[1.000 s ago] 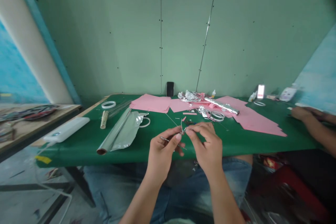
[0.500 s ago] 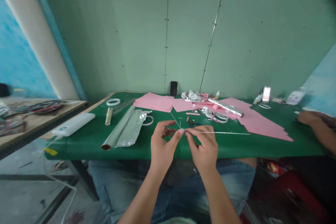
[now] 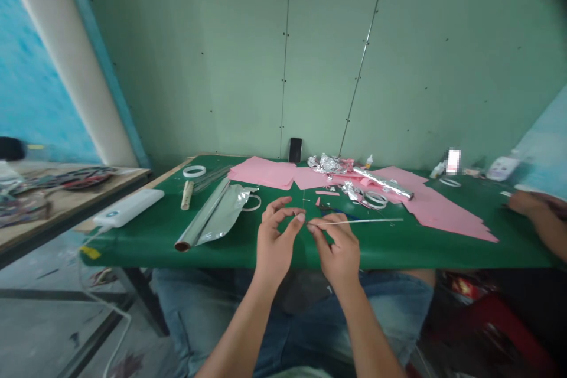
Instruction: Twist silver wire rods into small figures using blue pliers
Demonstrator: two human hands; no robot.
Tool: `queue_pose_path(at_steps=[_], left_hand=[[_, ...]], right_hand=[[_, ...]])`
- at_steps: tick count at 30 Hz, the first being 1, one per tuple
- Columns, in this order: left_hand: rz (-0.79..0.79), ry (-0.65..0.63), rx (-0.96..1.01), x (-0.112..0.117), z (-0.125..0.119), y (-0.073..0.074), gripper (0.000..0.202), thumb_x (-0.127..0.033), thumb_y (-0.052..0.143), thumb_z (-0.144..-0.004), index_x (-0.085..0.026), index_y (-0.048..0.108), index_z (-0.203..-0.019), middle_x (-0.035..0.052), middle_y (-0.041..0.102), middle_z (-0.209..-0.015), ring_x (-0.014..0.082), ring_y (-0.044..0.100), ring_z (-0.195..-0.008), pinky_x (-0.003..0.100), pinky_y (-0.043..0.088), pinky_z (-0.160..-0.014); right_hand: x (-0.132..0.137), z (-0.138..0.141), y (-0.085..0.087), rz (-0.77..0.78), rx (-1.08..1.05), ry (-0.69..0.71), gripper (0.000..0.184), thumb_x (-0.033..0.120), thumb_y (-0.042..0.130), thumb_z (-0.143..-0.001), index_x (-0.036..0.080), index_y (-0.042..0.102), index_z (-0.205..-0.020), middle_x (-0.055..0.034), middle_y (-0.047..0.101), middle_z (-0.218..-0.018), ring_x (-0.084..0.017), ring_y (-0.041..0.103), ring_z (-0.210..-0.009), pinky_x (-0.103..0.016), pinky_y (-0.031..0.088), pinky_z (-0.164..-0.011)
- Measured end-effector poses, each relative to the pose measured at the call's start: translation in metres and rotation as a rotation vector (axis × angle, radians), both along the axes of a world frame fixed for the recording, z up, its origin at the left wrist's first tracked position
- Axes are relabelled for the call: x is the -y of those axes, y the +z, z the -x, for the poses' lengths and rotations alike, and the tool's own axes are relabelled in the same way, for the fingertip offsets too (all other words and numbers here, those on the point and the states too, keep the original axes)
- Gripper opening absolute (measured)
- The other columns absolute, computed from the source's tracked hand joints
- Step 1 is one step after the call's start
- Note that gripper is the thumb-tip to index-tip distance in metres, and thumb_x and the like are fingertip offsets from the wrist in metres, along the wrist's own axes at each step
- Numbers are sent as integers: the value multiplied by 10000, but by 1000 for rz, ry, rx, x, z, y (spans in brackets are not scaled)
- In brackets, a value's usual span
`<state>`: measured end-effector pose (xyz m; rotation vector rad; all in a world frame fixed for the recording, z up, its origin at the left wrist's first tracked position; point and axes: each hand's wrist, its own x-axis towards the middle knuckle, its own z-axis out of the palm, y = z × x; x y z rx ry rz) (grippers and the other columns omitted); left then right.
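Note:
My left hand (image 3: 275,242) and my right hand (image 3: 339,248) meet above the near edge of the green table (image 3: 146,236). Both pinch a thin silver wire (image 3: 358,221) that sticks out level to the right from my right fingertips. A short upright piece of wire shows between my two hands. Behind them lie pink paper sheets (image 3: 266,172), crumpled foil (image 3: 328,162) and a partly unrolled foil roll (image 3: 208,218).
A white power bank (image 3: 128,208) lies at the table's left corner, with tape rings (image 3: 194,170) and a small wooden stick (image 3: 186,195) nearby. A black phone (image 3: 295,149) leans on the wall. Another person's hand (image 3: 527,204) works at the right. A wooden bench with cables stands left.
The long wire now points level to the right instead of curling between my fingers. My hands stay together at the table edge; the view has shifted slightly.

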<state>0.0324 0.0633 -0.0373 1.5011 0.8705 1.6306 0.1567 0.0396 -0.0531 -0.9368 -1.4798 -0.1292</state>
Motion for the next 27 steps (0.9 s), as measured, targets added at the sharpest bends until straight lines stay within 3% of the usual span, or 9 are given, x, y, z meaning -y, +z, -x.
queue_pose_path(at_steps=[5,9,12,15,19,23,27], left_hand=[[-34,-107,-99,0,6,6,139,-308,657,-861,-208,746,-824,108,602,-1236,285,494,-1274,355,420,-972],[-39,-269,-133,-3,11,8,186,-335,635,-886,-190,723,-807,116,618,-1212,286,494,-1277,356,406,-996],[-51,-339,-137,-8,14,6,205,-349,617,-906,-192,728,-833,111,617,-1214,277,479,-1297,333,413,-989],[-81,-344,-156,-10,17,6,198,-342,611,-915,-198,741,-874,99,642,-1167,252,522,-1240,313,419,-979],[-39,-363,-158,-8,20,5,166,-343,676,-871,-196,743,-909,71,705,-989,209,637,-968,298,474,-861],[70,-315,-64,0,17,6,166,-345,766,-787,-191,748,-850,46,737,-878,179,647,-828,256,492,-723],[82,-261,-43,6,14,8,167,-352,749,-798,-186,748,-807,17,716,-748,146,622,-705,248,485,-678]], right_hand=[[2,-1,3,178,-145,58,193,288,583,-911,200,682,-771,-31,686,-776,-176,614,-747,-291,475,-695],[3,-3,8,329,-235,150,247,343,586,-893,191,665,-715,6,650,-641,-141,573,-590,-240,423,-555],[2,-5,11,392,-300,201,275,367,594,-867,189,653,-667,17,623,-583,-136,558,-566,-233,407,-547],[2,-7,12,428,-358,227,289,385,608,-845,190,634,-633,22,601,-560,-127,528,-549,-230,387,-538],[5,-7,15,451,-395,247,296,406,630,-828,189,626,-627,24,582,-553,-118,482,-533,-230,351,-513],[12,-6,19,457,-412,273,272,382,648,-820,188,623,-630,32,565,-564,-108,458,-536,-231,335,-515],[17,-6,23,483,-437,334,285,384,657,-821,189,627,-615,32,561,-573,-107,467,-562,-232,360,-542]])
